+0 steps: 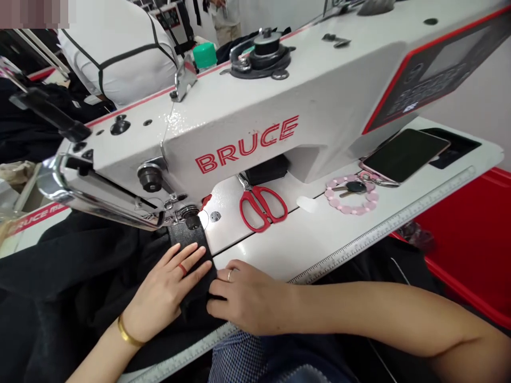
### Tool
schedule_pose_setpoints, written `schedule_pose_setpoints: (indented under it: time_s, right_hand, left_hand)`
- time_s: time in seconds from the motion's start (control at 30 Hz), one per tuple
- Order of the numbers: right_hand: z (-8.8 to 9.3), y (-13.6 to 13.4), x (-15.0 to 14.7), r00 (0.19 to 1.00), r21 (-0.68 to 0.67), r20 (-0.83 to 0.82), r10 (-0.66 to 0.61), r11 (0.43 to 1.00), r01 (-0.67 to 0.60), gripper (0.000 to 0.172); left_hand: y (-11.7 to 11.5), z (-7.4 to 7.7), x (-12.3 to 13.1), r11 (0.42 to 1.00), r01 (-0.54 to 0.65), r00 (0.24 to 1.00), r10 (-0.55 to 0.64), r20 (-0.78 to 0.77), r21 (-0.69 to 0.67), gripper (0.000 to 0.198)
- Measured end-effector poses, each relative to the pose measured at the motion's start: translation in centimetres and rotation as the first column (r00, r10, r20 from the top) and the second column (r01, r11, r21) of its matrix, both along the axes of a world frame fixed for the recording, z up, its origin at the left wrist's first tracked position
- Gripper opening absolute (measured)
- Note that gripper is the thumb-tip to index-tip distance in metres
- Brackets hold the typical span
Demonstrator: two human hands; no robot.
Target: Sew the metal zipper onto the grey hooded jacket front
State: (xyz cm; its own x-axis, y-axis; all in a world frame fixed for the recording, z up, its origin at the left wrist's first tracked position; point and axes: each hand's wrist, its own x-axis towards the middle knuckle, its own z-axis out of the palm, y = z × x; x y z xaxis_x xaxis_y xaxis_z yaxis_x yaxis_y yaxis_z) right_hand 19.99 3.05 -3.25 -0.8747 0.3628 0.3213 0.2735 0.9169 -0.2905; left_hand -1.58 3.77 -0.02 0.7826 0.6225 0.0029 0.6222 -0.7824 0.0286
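Observation:
Black fabric (91,266) spreads over the left of the sewing table, and a strip of it runs up to the needle area of a white sewing machine (239,111). My left hand (165,290) lies flat on this strip with its fingers stretched toward the presser foot. At the strip's right edge, my right hand (247,295) has its fingers curled and closed on the fabric. The needle itself is hidden behind the machine head.
Red-handled scissors (263,207) lie under the machine arm. Right of them are a pink bead bracelet with keys (351,196) and a phone (405,154). A ruler tape (383,223) follows the table's front edge. A red bin (471,244) stands at right; a person in white (123,53) is behind.

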Motion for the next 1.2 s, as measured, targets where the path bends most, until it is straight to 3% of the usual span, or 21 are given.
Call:
schedule_pose_setpoints:
  time_s: [0.1,0.23,0.33,0.53,0.67,0.8,0.97,1.2]
  right_hand:
    - [0.1,0.0,0.2,1.000,0.004,0.025,-0.005,1.000,0.005,0.016]
    - [0.2,0.1,0.2,0.998,-0.032,0.058,0.011,0.999,-0.009,0.014]
    - [0.2,0.5,0.0,0.998,-0.045,0.068,0.014,0.999,-0.011,0.015]
    - [0.2,2.0,-0.6,0.998,-0.044,0.064,0.005,0.999,-0.002,0.021]
    - [0.3,1.7,-0.2,0.996,-0.043,0.081,-0.022,0.999,0.026,0.023]
    - [0.0,0.3,1.1,0.996,-0.003,0.067,-0.055,0.998,0.055,0.026]
    - [-0.3,-0.6,1.9,0.997,0.017,0.039,-0.072,0.997,0.071,0.028]
    - [-0.2,-0.5,1.6,0.996,0.009,0.058,-0.072,0.997,0.072,0.027]
  left_hand:
    - [-0.3,-0.5,0.4,1.000,0.024,0.989,-0.024,0.143,-0.003,0.054]
    - [-0.7,-1.7,0.0,0.994,-0.066,0.909,0.098,0.405,-0.092,0.045]
    - [-0.6,-2.4,-0.5,0.989,-0.065,0.873,0.121,0.472,-0.134,0.044]
    - [1.3,-2.7,-1.5,0.987,-0.024,0.870,0.100,0.483,-0.161,0.040]
    - [1.5,-2.4,-1.6,0.990,0.027,0.917,0.030,0.397,-0.136,0.045]
    - [-0.7,-2.0,-0.6,0.996,-0.072,0.979,0.060,0.193,0.056,0.055]
    - [-2.7,-1.7,1.1,0.950,-0.147,0.989,0.133,0.071,0.274,0.038]
    - [-2.5,-2.3,1.9,0.961,-0.135,0.973,0.082,0.214,0.243,0.034]
